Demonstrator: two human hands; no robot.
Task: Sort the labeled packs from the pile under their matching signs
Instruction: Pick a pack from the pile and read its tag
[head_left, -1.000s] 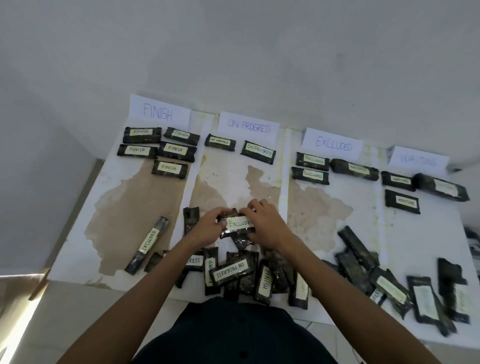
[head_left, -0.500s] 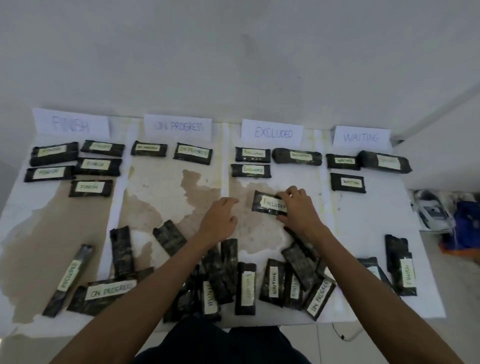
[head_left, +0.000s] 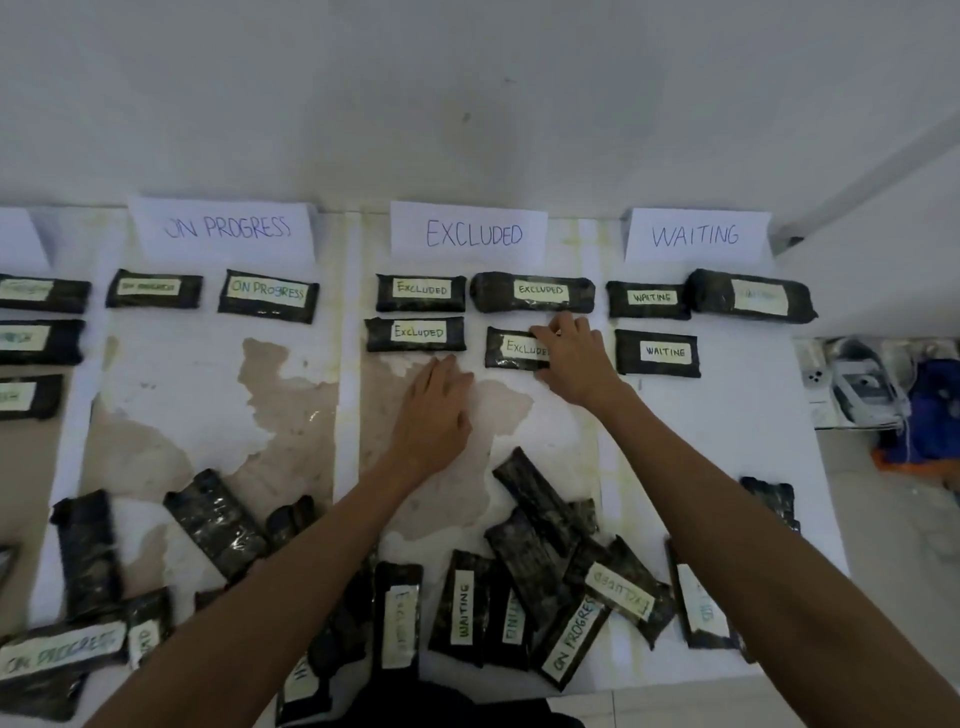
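- As sorting goes on, the right hand (head_left: 576, 364) sets an EXCLUDED pack (head_left: 511, 349) down toward the table's far edge, below the EXCLUDED sign (head_left: 470, 234). Its fingers curl over the pack's right end and hide the last letters of the label.
- The left hand (head_left: 436, 410) lies flat on the table (head_left: 737, 415) just beside it, fingers straight and close together, holding nothing.
- The pack sits slightly askew in the second row, near the lone WAITING pack (head_left: 658, 353). Let go carelessly, it could slide on its slick wrap toward that column and muddle the groups.
- Both forearms cross the pile (head_left: 524, 587) along the near edge. A low pull back could likely drag loose packs off the table.
- Several pile packs lie label down, so a hasty pick risks a wrong column.
- The packs are flat oblongs in dark, crinkled, glossy plastic, each with a pale hand-lettered paper strip.
- The signs are plain white paper. The white tabletop shows broad brown patches where its surface has peeled.
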